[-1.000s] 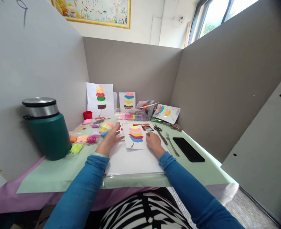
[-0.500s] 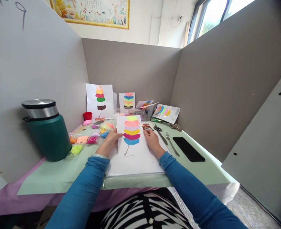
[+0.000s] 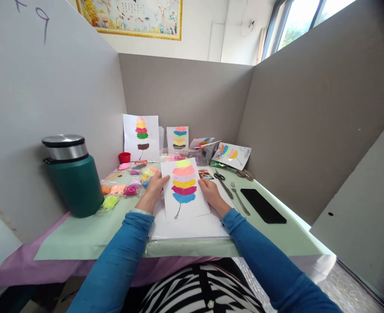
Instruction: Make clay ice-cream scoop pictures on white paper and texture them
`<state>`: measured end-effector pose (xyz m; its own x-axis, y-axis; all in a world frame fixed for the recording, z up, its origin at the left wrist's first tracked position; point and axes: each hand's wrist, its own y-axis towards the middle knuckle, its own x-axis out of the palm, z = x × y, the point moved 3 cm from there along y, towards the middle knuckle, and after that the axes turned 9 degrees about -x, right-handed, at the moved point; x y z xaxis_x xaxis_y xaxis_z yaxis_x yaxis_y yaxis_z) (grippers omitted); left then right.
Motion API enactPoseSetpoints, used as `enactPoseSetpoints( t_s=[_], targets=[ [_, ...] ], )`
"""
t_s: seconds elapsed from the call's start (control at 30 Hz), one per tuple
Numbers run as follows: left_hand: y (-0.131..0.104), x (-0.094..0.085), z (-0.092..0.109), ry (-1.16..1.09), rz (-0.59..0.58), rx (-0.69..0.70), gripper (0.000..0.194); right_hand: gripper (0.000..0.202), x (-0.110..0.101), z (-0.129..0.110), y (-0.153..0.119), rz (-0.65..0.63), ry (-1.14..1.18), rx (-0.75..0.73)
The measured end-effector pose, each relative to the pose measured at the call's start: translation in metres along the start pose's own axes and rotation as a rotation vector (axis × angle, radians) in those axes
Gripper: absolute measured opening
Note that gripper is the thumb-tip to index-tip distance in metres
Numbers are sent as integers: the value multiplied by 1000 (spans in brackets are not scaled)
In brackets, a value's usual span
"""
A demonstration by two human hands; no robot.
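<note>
Nearest are the blue sleeves [image 3: 120, 252], reaching over a stack of white sheets [image 3: 190, 230] at the table's [image 3: 90, 241] front edge. Above the stack, the card [image 3: 184, 189] with its striped feather, yellow-green at the tip and blue by the stem, is now held up tilted and facing the person. The left hand [image 3: 155, 190] pinches its left edge, thumb in front, and the right hand [image 3: 212, 194] grips the right edge. A second ago the card lay flatter on the stack, the left hand spread open and off it; since then both hands have taken hold and raised it, so it seems to be getting looked over or shifted rather than worked on. The fingers behind the card are hidden, and I cannot tell whether its lower edge touches the sheets. To the right lie a fork [image 3: 240, 200], scissors [image 3: 219, 176] and a black slab [image 3: 262, 205], perhaps a phone; to the left, a green bottle [image 3: 76, 187] and bagged coloured lumps [image 3: 131, 190], their stuff unclear. Farther back, the card partly covers a clear plastic box [image 3: 201, 157], its contents hard to make out. Behind, more feather pictures [image 3: 151, 143] stand or lean, some overlapping, and the window [image 3: 299, 26] is cut off above.
</note>
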<state>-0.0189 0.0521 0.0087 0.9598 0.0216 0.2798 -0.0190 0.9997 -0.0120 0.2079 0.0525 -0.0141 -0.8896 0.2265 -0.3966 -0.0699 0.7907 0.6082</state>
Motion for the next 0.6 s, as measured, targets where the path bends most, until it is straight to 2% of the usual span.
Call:
enactPoseSetpoints(
  t_s=[0.17,0.37,0.47,0.6],
  targets=[
    [3,-5,-3,24,126,12,20,34,0,0,0,7,-11,1],
    [4,-9,-1,-18,239,-22,14,34,-1,-3,0,17,-13,-10],
    [3,-8,2,-76,239,-44,15,34,-3,-2,-1,31,-16,-2],
    [0,-6,3,-39,206,-67,14,34,-4,-2,-1,40,-19,-5]
  ],
)
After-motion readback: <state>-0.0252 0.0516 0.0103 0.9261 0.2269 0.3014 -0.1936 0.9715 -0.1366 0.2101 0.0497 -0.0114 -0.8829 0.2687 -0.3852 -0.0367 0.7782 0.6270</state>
